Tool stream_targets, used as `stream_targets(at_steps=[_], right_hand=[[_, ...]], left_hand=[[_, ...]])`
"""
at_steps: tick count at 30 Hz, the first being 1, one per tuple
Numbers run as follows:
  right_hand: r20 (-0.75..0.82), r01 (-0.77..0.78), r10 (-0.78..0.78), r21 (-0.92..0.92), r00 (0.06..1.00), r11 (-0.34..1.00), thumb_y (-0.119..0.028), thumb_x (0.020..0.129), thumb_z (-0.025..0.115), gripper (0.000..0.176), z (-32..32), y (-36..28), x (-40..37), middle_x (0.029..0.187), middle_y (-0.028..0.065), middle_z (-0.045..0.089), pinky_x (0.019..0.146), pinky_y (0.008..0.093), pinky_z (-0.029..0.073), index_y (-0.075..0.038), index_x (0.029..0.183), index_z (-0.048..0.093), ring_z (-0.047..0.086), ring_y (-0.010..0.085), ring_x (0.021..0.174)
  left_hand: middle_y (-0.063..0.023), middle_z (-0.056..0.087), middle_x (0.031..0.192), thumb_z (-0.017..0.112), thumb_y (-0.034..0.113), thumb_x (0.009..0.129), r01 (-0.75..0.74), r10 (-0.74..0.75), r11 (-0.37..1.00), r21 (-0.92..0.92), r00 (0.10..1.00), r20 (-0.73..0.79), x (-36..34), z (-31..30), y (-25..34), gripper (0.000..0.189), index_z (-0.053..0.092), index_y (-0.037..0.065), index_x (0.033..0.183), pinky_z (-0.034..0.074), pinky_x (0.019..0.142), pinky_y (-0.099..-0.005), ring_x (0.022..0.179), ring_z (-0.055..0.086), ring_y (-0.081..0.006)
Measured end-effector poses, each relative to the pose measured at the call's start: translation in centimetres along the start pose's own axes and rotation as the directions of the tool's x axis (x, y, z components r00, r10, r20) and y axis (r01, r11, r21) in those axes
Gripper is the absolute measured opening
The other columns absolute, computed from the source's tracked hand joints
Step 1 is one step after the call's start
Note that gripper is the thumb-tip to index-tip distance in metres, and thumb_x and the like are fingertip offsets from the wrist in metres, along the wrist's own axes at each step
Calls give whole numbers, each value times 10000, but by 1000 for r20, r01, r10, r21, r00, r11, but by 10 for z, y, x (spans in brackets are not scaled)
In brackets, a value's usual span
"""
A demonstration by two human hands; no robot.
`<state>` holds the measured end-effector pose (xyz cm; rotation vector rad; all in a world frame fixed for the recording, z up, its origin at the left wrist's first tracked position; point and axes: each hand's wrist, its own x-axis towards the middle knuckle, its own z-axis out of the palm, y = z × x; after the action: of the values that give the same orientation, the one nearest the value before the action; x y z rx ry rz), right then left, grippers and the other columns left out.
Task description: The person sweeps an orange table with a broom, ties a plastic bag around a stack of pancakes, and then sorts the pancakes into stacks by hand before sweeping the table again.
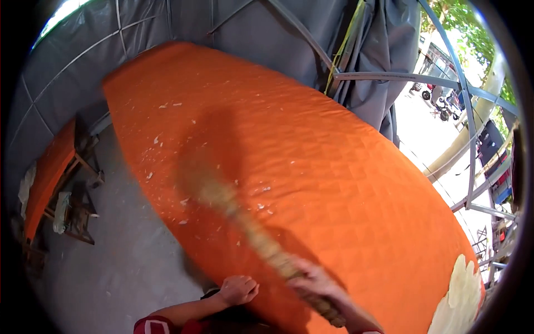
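A straw-coloured broom (258,236) slants across the large orange quilted-looking surface (334,189), its head (203,178) smeared by motion. My right hand (314,278) is wrapped round the handle near its lower end. White scraps (157,139) lie scattered over the orange surface around and beyond the broom head. At the near edge of the surface, my left hand (239,289) is closed in a loose fist, with nothing visible in it.
Grey sheeting (250,33) on metal bars stands behind the orange surface. A cream-coloured piece (459,295) lies at the right end. On the left, another orange-topped table (53,172) stands on the grey floor (122,250). Outside at right is a pale trunk (453,150).
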<state>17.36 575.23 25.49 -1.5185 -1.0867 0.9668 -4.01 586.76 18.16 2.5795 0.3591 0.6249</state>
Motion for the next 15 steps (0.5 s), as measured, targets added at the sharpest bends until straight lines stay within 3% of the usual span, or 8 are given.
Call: stream_targets(at_steps=[1, 2, 4, 6, 8, 10, 12, 15], right_hand=[[-116, -114, 123, 84, 986, 990, -70, 715, 610, 412, -7, -1, -14, 691, 48, 555, 465, 262, 484, -61, 1106, 480, 544, 125, 526], [-163, -490, 570, 357, 806, 795, -65, 712, 599, 407, -29, -15, -39, 666, 60, 547, 440, 273, 489, -52, 1098, 469, 541, 138, 501], [-447, -254, 530, 541, 720, 801, -55, 719, 558, 369, -37, -38, -72, 595, 50, 499, 380, 299, 476, -69, 1073, 455, 520, 155, 455], [-506, -378, 470, 280, 723, 882, -56, 737, 516, 361, -9, 10, -121, 553, 37, 449, 334, 280, 434, -102, 1086, 436, 496, 147, 417], [-524, 52, 292, 545, 800, 837, -94, 755, 586, 514, 85, 147, -184, 889, 156, 604, 698, 319, 493, -65, 1234, 403, 576, 213, 817], [-18, -470, 485, -277, 874, 838, -168, 749, 610, 550, 151, -43, -93, 835, 94, 609, 673, 313, 493, -162, 1254, 393, 596, 189, 729], [291, -328, 417, -307, 861, 893, -229, 738, 651, 660, 187, -74, -53, 989, 85, 604, 810, 300, 441, -164, 1312, 332, 564, 163, 882], [125, -486, 473, 330, 872, 809, -59, 734, 593, 616, 185, -54, -93, 992, 139, 553, 712, 314, 471, -70, 1290, 328, 567, 217, 845]], left_hand=[[-44, 463, 550, 602, 162, 701, 4, -3, 999, -49, 1000, 8, 1, -2, 0, 193, 462, 105, 581, 421, 453, -335, 508, 517, -225], [-46, 465, 555, 597, 159, 708, 1, 1, 995, -99, 1000, 13, 0, -4, -2, 188, 467, 103, 584, 426, 467, -338, 523, 522, -230], [-44, 465, 547, 616, 161, 700, -101, 98, 957, -272, 995, -23, -7, -10, -9, 198, 476, 109, 570, 409, 447, -331, 517, 516, -223], [-47, 478, 564, 614, 156, 700, -169, 183, 909, -381, 983, 1, -25, -22, -20, 178, 489, 109, 582, 409, 455, -337, 529, 519, -225], [-56, 505, 606, 591, 143, 707, -204, 275, 877, -435, 955, 108, -62, -38, -37, 130, 506, 100, 619, 427, 490, -355, 560, 533, -237], [-92, 552, 660, 560, 164, 717, -147, 259, 892, -427, 941, 218, -105, -45, -69, 115, 526, 75, 653, 449, 542, -393, 623, 556, -290], [-116, 577, 703, 535, 190, 730, -116, 197, 925, -363, 960, 197, -148, -48, -107, 138, 544, 61, 683, 459, 575, -412, 664, 567, -322], [-151, 600, 823, 498, 203, 727, 234, -169, 972, 33, 589, 790, -205, -84, -168, 197, 596, 56, 816, 465, 629, -432, 758, 576, -350]])
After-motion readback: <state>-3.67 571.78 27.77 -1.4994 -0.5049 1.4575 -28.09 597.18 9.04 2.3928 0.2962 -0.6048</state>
